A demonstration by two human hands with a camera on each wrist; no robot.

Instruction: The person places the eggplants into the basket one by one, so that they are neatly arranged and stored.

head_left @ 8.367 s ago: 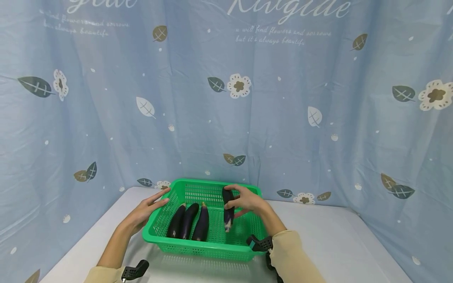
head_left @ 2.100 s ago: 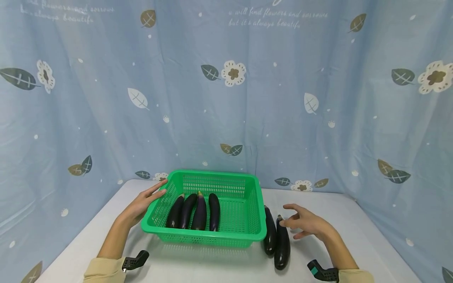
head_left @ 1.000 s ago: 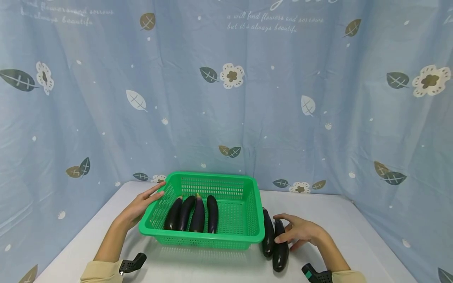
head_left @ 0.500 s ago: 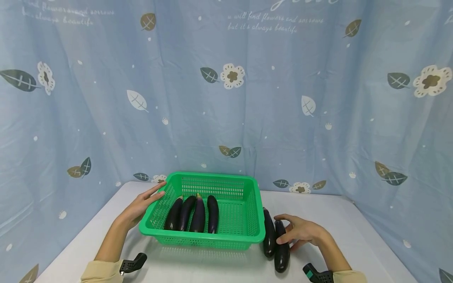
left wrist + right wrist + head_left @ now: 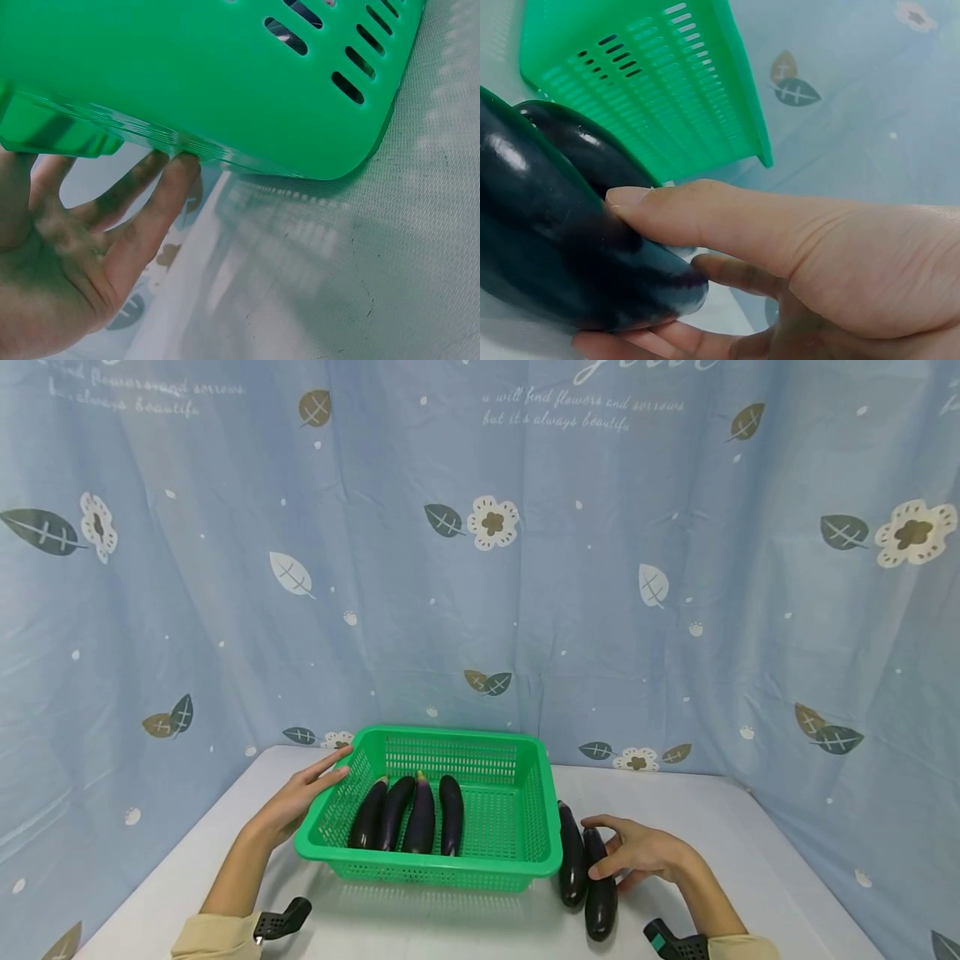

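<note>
My right hand (image 5: 641, 856) holds a dark purple eggplant (image 5: 600, 910) near its upper end, on the white table right of the basket. In the right wrist view, the thumb lies on one side of this eggplant (image 5: 562, 232) and fingers curl under the other. A second eggplant (image 5: 572, 860) lies between it and the green basket (image 5: 435, 870). Several eggplants (image 5: 418, 818) lie side by side in the basket's left half. My left hand (image 5: 292, 797) touches the basket's left side with fairly straight fingers; the left wrist view shows fingertips against the green wall (image 5: 187, 90).
The white table (image 5: 420, 927) carries the basket and the loose eggplants. A blue patterned curtain (image 5: 390, 568) hangs behind the table and along both sides. Each wrist bears a black device, such as the left one (image 5: 283, 920).
Earlier my right hand set an eggplant into the basket, then moved right to an eggplant outside and took hold of it. That eggplant has since shifted slightly right. My left hand stays at the basket.
</note>
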